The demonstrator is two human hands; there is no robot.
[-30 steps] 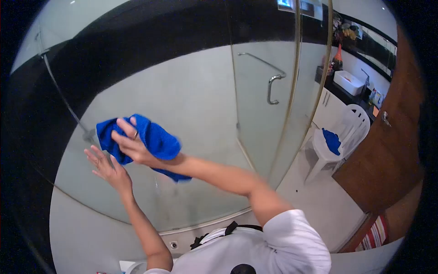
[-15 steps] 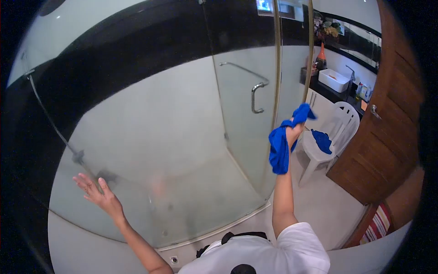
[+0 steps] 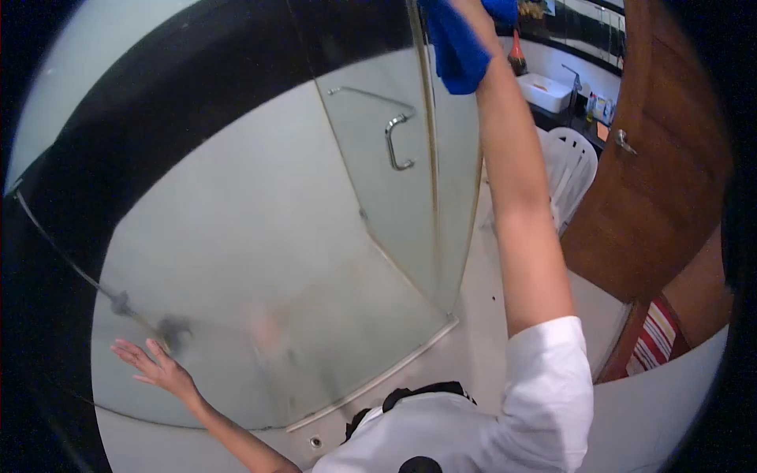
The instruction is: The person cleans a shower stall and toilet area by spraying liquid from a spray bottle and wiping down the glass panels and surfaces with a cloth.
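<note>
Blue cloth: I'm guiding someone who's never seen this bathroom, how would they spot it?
Start at the big shower glass and find its metal handle. Go up and right to the raised right hand at the picture's top edge. The blue cloth hangs there, vivid and limp beside pale glass.

Illumination: moderate, diffuse. Fisheye distortion bows the shower glass (image 3: 236,213); corners fall to black. Chrome shower-door handle (image 3: 389,142) shows highlights. Blue cloth (image 3: 459,59) appears blurred.

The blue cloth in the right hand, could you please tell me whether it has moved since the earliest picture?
Yes: the blue cloth went from lower left of the glass-door handle to its upper right.
</note>
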